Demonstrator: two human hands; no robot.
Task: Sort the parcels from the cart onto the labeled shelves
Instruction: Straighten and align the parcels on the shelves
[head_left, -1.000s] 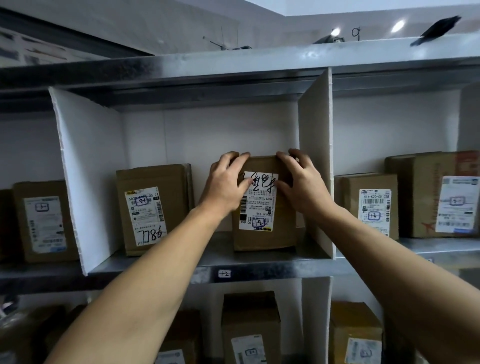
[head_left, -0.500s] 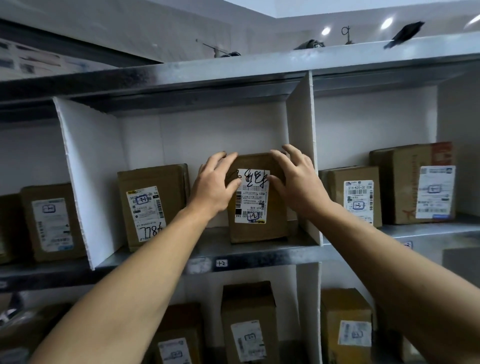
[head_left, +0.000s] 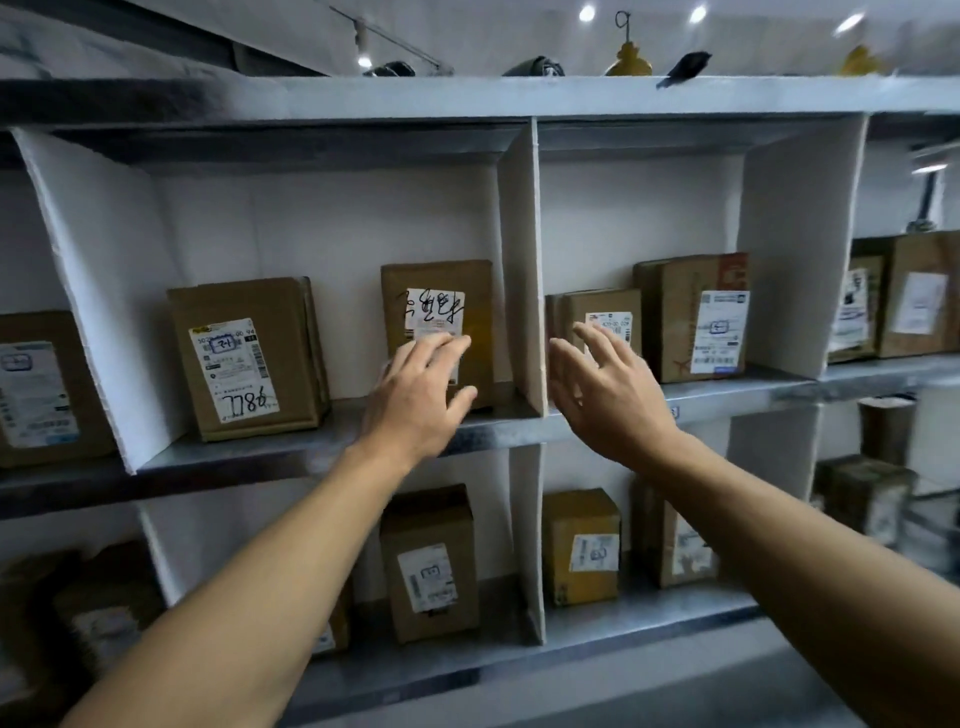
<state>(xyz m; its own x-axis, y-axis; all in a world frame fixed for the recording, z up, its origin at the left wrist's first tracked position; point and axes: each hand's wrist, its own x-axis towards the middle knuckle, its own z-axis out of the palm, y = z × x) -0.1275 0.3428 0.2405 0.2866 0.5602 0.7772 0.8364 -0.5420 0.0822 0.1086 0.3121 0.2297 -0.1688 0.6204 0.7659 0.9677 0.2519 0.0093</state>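
— Both hands have let go and drawn back. The left hand (head_left: 415, 400) and right hand (head_left: 608, 395) hang before the shelf (head_left: 249, 452), fingers loose and spread, holding nothing.
— And the parcel (head_left: 467, 283)?
— Upright on that shelf, just left of the white divider (head_left: 522, 270). The left hand hides its label's lower half.
— Any writing?
— A black scrawl I can't read. The neighbouring box (head_left: 244, 358) says roughly "7786". The boxes at far right are blurred.

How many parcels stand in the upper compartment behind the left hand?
2: a parcel marked 7786 at its left, a parcel with a scribbled label at its right beside the divider. Others behind them could be hidden.
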